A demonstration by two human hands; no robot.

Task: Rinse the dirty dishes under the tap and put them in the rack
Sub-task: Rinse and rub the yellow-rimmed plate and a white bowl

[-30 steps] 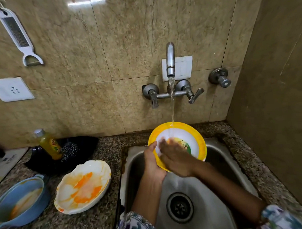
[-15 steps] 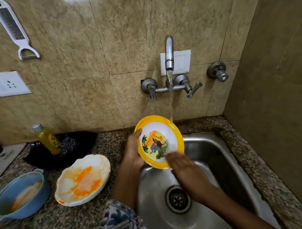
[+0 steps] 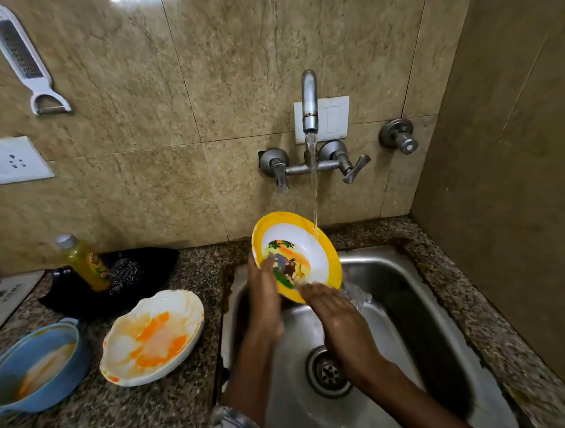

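The yellow-rimmed bowl (image 3: 297,256) is held tilted over the sink (image 3: 409,292), the tap (image 3: 310,102) stream striking its upper right rim. Since a second ago the right hand (image 3: 332,308) has moved off the bowl's face, exposing a clean printed centre; rinsing appears nearly complete. The left hand (image 3: 264,290) grips the left rim, thumb inside. Right fingers lie straight, touching the lower rim. Two stained dishes (image 3: 155,337) wait on the counter (image 3: 159,411).

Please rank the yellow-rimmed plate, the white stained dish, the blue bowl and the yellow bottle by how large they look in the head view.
1. White stained dish and blue bowl: alike, and the bowl is cut off by the frame edge, so unranked.
2. Yellow-rimmed plate, though it sits farther from the camera.
3. Yellow bottle.
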